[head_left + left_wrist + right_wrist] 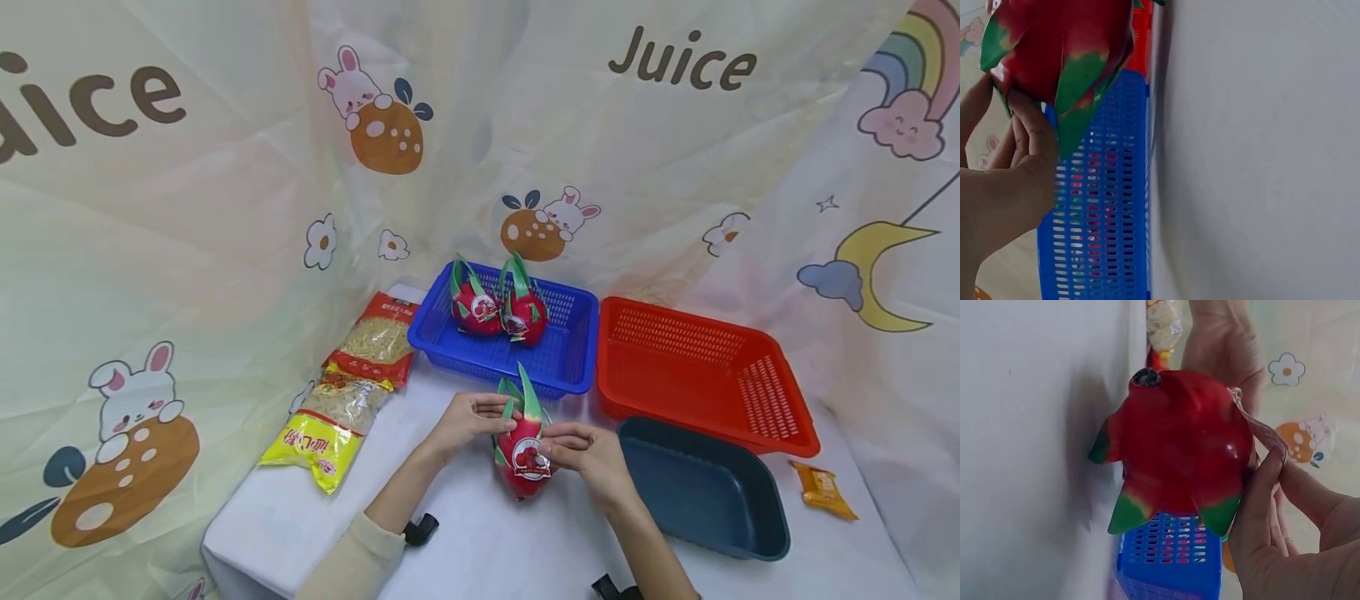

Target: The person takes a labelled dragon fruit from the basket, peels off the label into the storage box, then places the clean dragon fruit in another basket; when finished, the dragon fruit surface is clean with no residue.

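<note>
A red dragon fruit (528,428) with green leaf tips, seemingly a model, is held up between both hands, over the white table in front of the blue basket (480,365). My left hand (474,418) grips it at its upper left, near the long leaves. On its front is a round white-and-red sticker (527,460). My right hand (592,457) pinches the sticker's edge; in the right wrist view that edge (1265,432) stands lifted off the fruit. Two similar dragon fruits (477,308) stand side by side in the blue basket, each bearing a sticker.
Right of the blue basket is a red basket (675,383), with a dark teal tray (701,492) before it. A small orange packet (823,492) lies at far right. Two bags of noodles, one red (375,340), one yellow (322,446), lie at left. Printed cloth hangs behind.
</note>
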`<state>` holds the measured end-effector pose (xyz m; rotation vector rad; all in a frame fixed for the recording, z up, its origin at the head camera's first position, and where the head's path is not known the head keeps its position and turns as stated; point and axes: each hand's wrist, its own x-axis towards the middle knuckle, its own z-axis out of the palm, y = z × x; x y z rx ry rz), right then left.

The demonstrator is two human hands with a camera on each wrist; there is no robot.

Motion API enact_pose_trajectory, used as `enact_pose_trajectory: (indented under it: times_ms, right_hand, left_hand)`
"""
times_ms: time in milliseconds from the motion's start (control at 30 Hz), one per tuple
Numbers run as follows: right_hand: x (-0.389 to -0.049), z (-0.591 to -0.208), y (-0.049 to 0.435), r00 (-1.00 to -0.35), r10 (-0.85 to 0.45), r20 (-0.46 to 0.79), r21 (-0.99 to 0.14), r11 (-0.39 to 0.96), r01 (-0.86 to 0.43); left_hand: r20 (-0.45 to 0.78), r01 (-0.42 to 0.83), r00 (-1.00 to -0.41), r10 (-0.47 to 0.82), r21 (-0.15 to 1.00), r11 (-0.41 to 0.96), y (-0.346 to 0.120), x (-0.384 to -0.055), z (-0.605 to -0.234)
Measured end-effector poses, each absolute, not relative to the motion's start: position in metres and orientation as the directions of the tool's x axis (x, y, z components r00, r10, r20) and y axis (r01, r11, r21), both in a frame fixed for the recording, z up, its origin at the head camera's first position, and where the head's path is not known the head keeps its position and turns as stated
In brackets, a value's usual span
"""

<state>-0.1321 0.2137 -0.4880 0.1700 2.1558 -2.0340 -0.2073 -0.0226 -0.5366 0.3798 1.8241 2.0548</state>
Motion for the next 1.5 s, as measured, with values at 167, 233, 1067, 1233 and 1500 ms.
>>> enact_pose_trajectory:
  times_ms: [167, 233, 1067, 1233, 1500]
  right_hand:
    - [-0.133, -0.488, 0.214, -0.975, -0.046, -0.216, -0.974, 0.077, 0.212]
    - [-0.133, -0.488, 0.213, -0.973, -0.070, -0.221, -0.973, 0.085, 0.215]
    - [-0.136, -0.480, 0.225, -0.958, -0.040, -0.285, -0.955, -0.068, 0.287]
    - [-0.135, -0.466, 0.243, -0.965, -0.024, -0.261, -0.964, -0.038, 0.262]
    - [-0.135, -0.449, 0.293, -0.967, -0.020, -0.254, -0.967, -0.029, 0.255]
  left_hand:
    - [0.012, -0.018, -0.896, 0.444, 0.998, -0.064, -0.022, -0.205, -0.536]
    - [0.022, 0.000, -0.901, 0.433, 0.999, -0.050, -0.023, -0.205, -0.536]
    - [-0.013, -0.007, -0.901, 0.434, 1.000, 0.014, -0.030, -0.207, -0.536]
    - [-0.015, 0.003, -0.902, 0.431, 0.999, 0.041, -0.031, -0.206, -0.535]
    - [-0.018, 0.005, -0.895, 0.446, 0.999, 0.050, -0.035, -0.206, -0.530]
